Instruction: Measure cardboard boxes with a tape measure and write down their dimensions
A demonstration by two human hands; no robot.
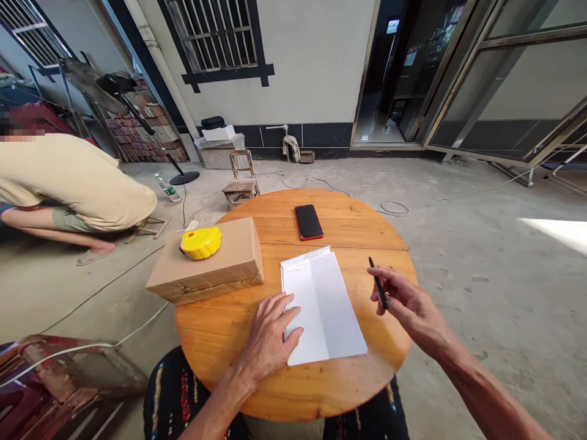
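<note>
My left hand rests flat with its fingers spread over the left edge of a white sheet of paper. The paper has a fold line and a few faint lines of writing near its top. Between the fingers of my right hand is a black pen, held at the right of the paper, apart from it. A tape measure in a yellow case sits on a brown cardboard box to the left. Behind the paper lies a phone with a red edge.
All this stands on a round wooden table. A small wooden chair is just behind it. At the left a person crouches on a low stool, near a plastic bottle. Cables run across the concrete floor.
</note>
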